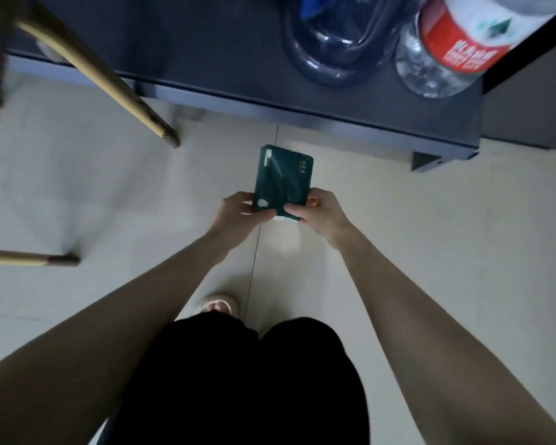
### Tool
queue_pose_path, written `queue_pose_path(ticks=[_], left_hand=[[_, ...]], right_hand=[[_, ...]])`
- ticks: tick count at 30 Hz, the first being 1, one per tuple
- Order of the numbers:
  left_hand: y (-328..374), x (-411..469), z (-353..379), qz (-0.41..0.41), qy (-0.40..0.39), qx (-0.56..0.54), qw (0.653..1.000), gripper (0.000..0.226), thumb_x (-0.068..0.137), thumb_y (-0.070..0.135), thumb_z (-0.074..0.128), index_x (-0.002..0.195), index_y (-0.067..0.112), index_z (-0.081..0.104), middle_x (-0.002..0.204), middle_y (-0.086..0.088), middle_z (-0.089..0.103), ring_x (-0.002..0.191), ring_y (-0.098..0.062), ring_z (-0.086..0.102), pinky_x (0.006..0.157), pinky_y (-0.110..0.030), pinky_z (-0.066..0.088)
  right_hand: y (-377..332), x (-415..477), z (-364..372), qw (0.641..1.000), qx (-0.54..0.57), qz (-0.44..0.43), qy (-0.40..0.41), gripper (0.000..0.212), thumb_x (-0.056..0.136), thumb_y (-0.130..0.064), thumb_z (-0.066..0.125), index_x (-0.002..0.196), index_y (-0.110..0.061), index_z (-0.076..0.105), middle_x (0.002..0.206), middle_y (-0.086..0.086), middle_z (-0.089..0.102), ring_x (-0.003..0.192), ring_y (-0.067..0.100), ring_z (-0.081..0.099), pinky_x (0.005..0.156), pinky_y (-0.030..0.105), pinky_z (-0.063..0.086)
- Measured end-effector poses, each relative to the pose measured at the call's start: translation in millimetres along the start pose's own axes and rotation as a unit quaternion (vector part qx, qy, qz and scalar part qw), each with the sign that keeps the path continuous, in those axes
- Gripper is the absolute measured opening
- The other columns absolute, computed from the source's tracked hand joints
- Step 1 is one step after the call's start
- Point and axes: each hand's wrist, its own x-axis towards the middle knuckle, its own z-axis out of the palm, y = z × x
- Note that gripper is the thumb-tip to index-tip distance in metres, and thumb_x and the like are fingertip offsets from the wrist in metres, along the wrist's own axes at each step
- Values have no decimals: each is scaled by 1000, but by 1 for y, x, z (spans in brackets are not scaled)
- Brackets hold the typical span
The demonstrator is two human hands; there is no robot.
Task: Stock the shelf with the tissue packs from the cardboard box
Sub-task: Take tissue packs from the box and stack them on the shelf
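Item 1, tissue pack (282, 178): dark green wrapper, flat and oblong, long axis running near to far. I hold it in the air over the floor, just short of the shelf's near edge and not touching it. A bit of white shows at its near end, between my thumbs.

Item 2, my left hand (234, 212): fingers curled round the pack's near left corner, thumb lying along the near edge.

Item 3, my right hand (323, 213): pinching the near right corner, thumb on top, fingers tucked beside and under the pack.

Item 4, shelf (206, 56): dark grey board across the far part of the scene, low above the floor, with a metal foot (426, 160) at its near right corner.

Item 5, water bottle (446, 49): clear plastic, red and white label, standing at the shelf's right end.

Item 6, dark blue translucent container (329, 56): just left of the bottle on the same shelf; its exact kind I cannot tell.

Item 7, chair legs (109, 81): light wood with dark tips, at the left, one slanting down in front of the shelf, another (29, 259) nearer.

Item 8, floor (430, 252): pale tiles with one thin seam running near to far.

Item 9, my black shorts (254, 380) and one pale slipper (217, 304), near centre.
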Motion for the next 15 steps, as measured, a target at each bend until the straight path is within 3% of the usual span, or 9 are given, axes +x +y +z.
queue_pose_path(ticks=[4,7,9,11,13,15], left_hand=[[86,-117,-16,40,21,-16,999,25,81,12,72,102,8,58,81,1,62,71,-9,58,59,-16,47],[156,-199,-42,74,55,32,995,21,81,21,72,96,13,61,80,-3,64,75,-20,60,67,-30,49],[220,-270,-69,113,69,57,990,19,82,21,71,96,13,62,74,-2,62,72,-22,57,63,-27,45],[283,-335,-95,158,70,87,981,18,83,17,70,98,9,64,74,-2,60,71,-18,53,56,-16,37],[339,-389,-121,186,70,113,974,16,84,17,69,97,11,63,78,-3,61,72,-16,53,56,-19,36],[388,-432,-145,214,65,120,967,12,84,18,69,92,14,62,77,-4,63,69,-17,56,62,-27,42]], right_hand=[[-74,-124,-45,996,82,22,-28,39,82,-4,71,113,14,55,112,16,66,89,22,64,75,23,55],[-140,-215,-80,996,83,0,-33,51,81,-3,72,117,24,47,116,28,62,80,21,65,72,23,56],[-201,-290,-109,996,73,-32,-34,33,81,-4,73,103,16,60,107,29,65,74,20,60,69,23,53],[-259,-358,-136,996,57,-74,-9,18,77,-8,77,86,-3,63,87,17,68,67,13,58,62,21,48],[-312,-415,-163,991,71,-109,17,28,75,-12,80,90,-11,57,83,4,66,68,5,60,66,22,50],[-361,-462,-187,986,107,-128,18,37,78,-11,78,103,-12,51,91,2,65,81,11,62,81,32,53]])
